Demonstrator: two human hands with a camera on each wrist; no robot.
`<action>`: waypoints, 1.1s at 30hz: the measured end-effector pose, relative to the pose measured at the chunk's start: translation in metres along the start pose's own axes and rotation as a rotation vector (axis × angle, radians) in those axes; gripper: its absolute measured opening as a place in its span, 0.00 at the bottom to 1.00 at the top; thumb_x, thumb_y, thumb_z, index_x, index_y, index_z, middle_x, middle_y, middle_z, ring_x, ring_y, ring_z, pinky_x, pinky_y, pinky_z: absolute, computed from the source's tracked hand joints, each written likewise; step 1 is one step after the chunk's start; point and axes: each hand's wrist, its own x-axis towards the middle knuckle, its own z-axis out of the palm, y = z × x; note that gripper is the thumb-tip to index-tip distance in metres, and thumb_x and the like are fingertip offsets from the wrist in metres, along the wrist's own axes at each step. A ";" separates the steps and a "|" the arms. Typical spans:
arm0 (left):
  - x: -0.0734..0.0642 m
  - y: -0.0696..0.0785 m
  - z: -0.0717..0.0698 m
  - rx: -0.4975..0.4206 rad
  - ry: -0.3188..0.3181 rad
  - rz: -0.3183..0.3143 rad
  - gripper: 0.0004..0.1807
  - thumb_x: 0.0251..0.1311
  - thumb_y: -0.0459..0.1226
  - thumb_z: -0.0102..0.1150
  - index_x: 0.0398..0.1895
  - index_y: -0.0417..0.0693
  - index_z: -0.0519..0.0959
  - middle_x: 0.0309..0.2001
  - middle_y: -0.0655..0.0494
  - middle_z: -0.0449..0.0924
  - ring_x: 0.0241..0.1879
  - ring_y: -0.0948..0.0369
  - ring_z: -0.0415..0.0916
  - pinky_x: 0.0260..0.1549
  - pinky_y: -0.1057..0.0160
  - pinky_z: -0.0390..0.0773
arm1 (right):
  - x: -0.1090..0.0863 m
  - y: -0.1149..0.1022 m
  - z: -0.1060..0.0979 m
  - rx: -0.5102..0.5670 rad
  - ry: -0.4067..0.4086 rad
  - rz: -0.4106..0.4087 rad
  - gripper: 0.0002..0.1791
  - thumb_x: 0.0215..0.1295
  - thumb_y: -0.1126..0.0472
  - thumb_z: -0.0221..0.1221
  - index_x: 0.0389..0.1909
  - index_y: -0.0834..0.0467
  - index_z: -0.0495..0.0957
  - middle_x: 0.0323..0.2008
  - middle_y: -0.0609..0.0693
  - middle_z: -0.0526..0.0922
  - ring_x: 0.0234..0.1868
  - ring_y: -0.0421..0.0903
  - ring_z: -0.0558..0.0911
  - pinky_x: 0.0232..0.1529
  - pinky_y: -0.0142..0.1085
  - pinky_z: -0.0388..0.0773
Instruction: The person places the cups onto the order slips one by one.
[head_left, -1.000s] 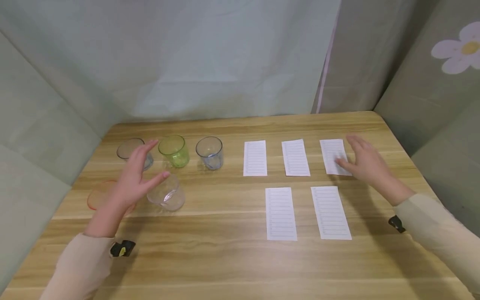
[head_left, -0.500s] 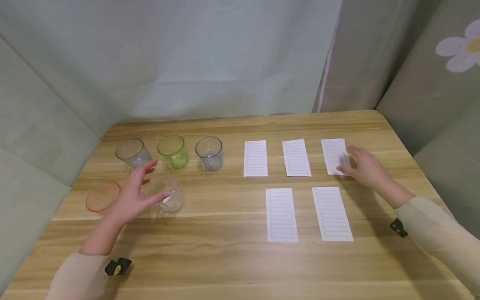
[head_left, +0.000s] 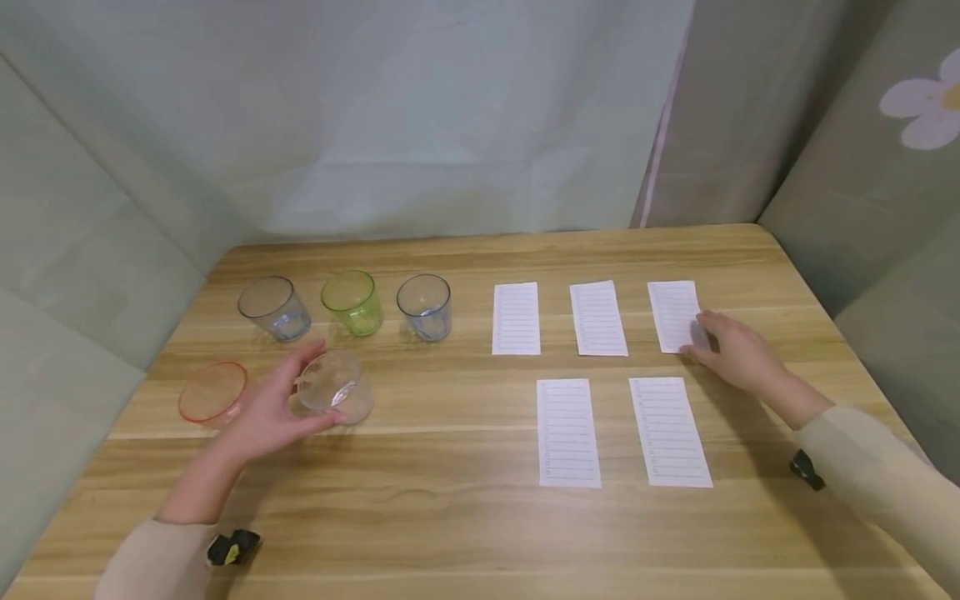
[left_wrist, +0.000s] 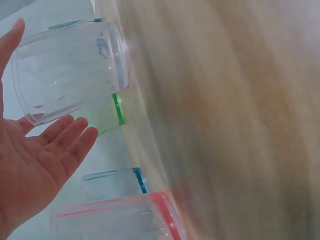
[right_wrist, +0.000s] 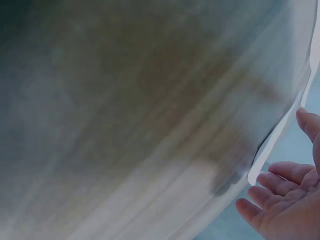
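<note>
In the head view my left hand (head_left: 266, 417) is spread around the left side of a clear glass (head_left: 341, 385), thumb in front and fingers behind. The left wrist view shows the fingers (left_wrist: 72, 142) relaxed beside the rim of that glass (left_wrist: 62, 72), with the thumb apart on the other side. My right hand (head_left: 738, 358) is low at the right edge of a lined paper slip (head_left: 670, 312) in the back row. Its thumb and index finger lie at the slip's near right edge. In the right wrist view the fingers (right_wrist: 265, 200) are loosely bent next to the slip's edge (right_wrist: 272, 140).
A red-rimmed glass (head_left: 213, 392) stands left of the left hand. Behind stand a bluish glass (head_left: 276, 308), a green glass (head_left: 352, 304) and another bluish glass (head_left: 425, 308). Several more slips, such as the front one (head_left: 568, 433), lie on the wooden table (head_left: 420, 517).
My left hand has come down from over the glasses to surround the clear glass. My right hand has lowered and shifted slightly toward me at the back right slip.
</note>
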 end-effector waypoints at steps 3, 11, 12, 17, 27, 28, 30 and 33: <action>-0.002 -0.001 0.002 -0.005 -0.014 -0.031 0.51 0.44 0.36 0.74 0.68 0.30 0.53 0.63 0.29 0.62 0.59 0.36 0.64 0.51 0.35 0.67 | -0.003 0.001 0.002 -0.035 -0.008 -0.015 0.34 0.65 0.52 0.58 0.61 0.75 0.64 0.62 0.77 0.60 0.63 0.74 0.60 0.61 0.64 0.58; -0.004 -0.002 0.005 -0.014 -0.024 -0.046 0.49 0.46 0.34 0.73 0.69 0.37 0.53 0.56 0.34 0.73 0.52 0.43 0.74 0.41 0.65 0.75 | -0.006 0.003 0.008 -0.093 -0.033 -0.025 0.31 0.66 0.57 0.56 0.61 0.76 0.64 0.62 0.78 0.60 0.62 0.74 0.61 0.60 0.65 0.59; -0.003 -0.002 0.005 -0.017 -0.020 -0.044 0.49 0.46 0.34 0.73 0.69 0.37 0.54 0.56 0.34 0.74 0.51 0.43 0.74 0.39 0.67 0.75 | -0.006 0.003 0.008 -0.090 -0.038 -0.021 0.31 0.66 0.57 0.56 0.61 0.76 0.63 0.62 0.78 0.59 0.62 0.74 0.61 0.60 0.65 0.59; -0.002 -0.002 0.006 -0.030 -0.019 -0.056 0.47 0.47 0.34 0.72 0.68 0.40 0.55 0.56 0.35 0.74 0.52 0.43 0.74 0.38 0.69 0.74 | -0.007 0.003 0.008 -0.091 -0.053 -0.020 0.33 0.68 0.54 0.54 0.62 0.77 0.62 0.63 0.78 0.58 0.64 0.74 0.59 0.62 0.65 0.57; -0.003 0.002 0.006 -0.039 -0.008 -0.087 0.45 0.49 0.35 0.72 0.67 0.38 0.55 0.56 0.33 0.74 0.52 0.41 0.74 0.38 0.68 0.73 | -0.010 0.004 0.010 -0.150 -0.090 -0.043 0.34 0.73 0.51 0.46 0.64 0.78 0.57 0.65 0.77 0.55 0.66 0.72 0.57 0.64 0.63 0.56; -0.003 0.002 0.007 -0.036 -0.004 -0.091 0.45 0.49 0.35 0.72 0.67 0.38 0.56 0.56 0.34 0.74 0.52 0.41 0.74 0.37 0.68 0.72 | -0.011 0.005 0.010 -0.158 -0.099 -0.049 0.35 0.74 0.51 0.45 0.65 0.78 0.57 0.66 0.76 0.55 0.66 0.72 0.57 0.64 0.62 0.56; -0.004 0.003 0.007 -0.030 0.004 -0.097 0.45 0.48 0.35 0.72 0.67 0.38 0.56 0.56 0.34 0.74 0.52 0.42 0.74 0.38 0.69 0.72 | -0.011 0.006 0.010 -0.167 -0.116 -0.056 0.36 0.74 0.50 0.44 0.65 0.78 0.55 0.66 0.76 0.53 0.67 0.71 0.55 0.65 0.62 0.55; -0.003 0.002 0.008 -0.017 0.015 -0.101 0.45 0.48 0.36 0.72 0.67 0.38 0.56 0.56 0.35 0.74 0.52 0.43 0.74 0.38 0.70 0.72 | -0.011 0.006 0.010 -0.167 -0.134 -0.069 0.37 0.74 0.49 0.44 0.66 0.78 0.53 0.67 0.76 0.52 0.68 0.71 0.54 0.65 0.62 0.53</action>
